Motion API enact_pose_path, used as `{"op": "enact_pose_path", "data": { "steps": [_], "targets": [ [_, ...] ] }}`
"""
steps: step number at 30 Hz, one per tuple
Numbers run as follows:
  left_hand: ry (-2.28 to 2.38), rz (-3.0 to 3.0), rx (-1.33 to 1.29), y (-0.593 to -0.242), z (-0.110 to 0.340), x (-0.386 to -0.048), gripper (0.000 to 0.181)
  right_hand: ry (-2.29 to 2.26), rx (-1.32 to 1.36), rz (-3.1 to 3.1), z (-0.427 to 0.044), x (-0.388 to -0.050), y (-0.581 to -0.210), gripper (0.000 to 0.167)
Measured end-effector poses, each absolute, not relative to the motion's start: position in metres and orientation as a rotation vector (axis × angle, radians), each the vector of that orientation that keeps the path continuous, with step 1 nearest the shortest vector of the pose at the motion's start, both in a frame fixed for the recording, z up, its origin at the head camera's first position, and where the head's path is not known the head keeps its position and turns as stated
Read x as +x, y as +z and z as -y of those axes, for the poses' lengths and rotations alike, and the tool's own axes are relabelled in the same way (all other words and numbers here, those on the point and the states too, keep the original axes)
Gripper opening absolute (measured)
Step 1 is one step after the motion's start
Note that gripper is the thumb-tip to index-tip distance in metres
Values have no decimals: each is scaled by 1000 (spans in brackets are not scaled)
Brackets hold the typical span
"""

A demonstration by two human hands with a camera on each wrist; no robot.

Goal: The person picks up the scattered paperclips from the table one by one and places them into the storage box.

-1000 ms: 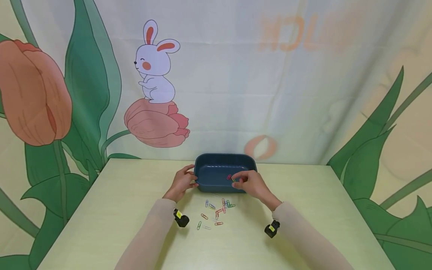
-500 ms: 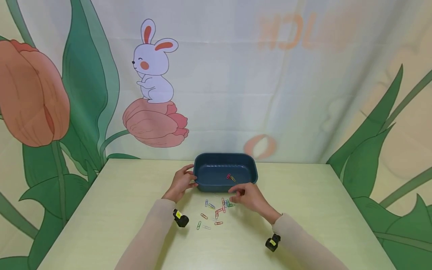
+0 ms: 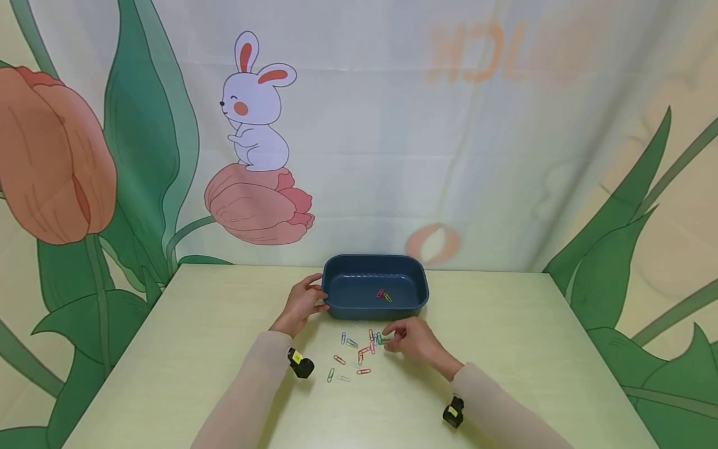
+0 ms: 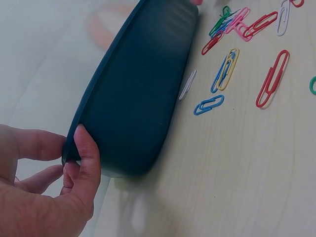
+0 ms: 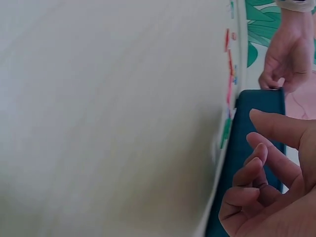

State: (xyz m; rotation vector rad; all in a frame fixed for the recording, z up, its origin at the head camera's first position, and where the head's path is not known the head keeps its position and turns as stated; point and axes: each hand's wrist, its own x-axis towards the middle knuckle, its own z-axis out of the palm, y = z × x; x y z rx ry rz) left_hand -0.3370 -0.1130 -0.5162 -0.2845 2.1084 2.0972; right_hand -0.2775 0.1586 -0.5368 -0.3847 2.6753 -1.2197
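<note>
A dark blue plastic bin [image 3: 370, 313] stands at the back of the table. My left hand [image 3: 301, 307] grips its left end, and the left wrist view shows the thumb [image 4: 87, 153] and fingers pinching the rim. Inside the bin lie a pinkish-red paper clip [image 3: 380, 293] and a yellow paper clip [image 3: 387, 297]. In front of it, my right hand [image 3: 417, 342] hovers just right of a green paper clip [image 3: 384, 341]. Thumb and index finger stand apart in the right wrist view, with nothing visible between them; the other fingers [image 5: 242, 197] are loosely bent.
Several loose paper clips are scattered before the bin, among them a red one [image 4: 272, 79], a blue one [image 4: 209, 104] and a white one [image 4: 187, 85]. A printed curtain [image 3: 359, 137] hangs behind the table's back edge.
The right hand has let go of the yellow paper clip inside the bin, then come back over the front wall and down to the loose clips. The left hand stays on the rim.
</note>
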Motion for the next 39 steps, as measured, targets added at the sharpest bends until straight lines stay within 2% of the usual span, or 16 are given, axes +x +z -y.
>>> {"op": "enact_pose_path", "data": {
  "steps": [10, 16, 25, 39],
  "targets": [
    [2100, -2105, -276, -516, 113, -336, 58, -1111, -434, -2779, -157, -287, -552, 14],
    [2102, -2102, -275, -517, 113, -336, 58, -1048, -416, -2815, -156, -289, -553, 6],
    [2106, -2103, -268, -518, 113, -336, 58, -1034, -401, -2771, -158, -286, -552, 9],
    [2097, -2105, -271, -517, 113, -336, 58, -1062, -362, -2756, -163, -268, -518, 10]
  ]
}}
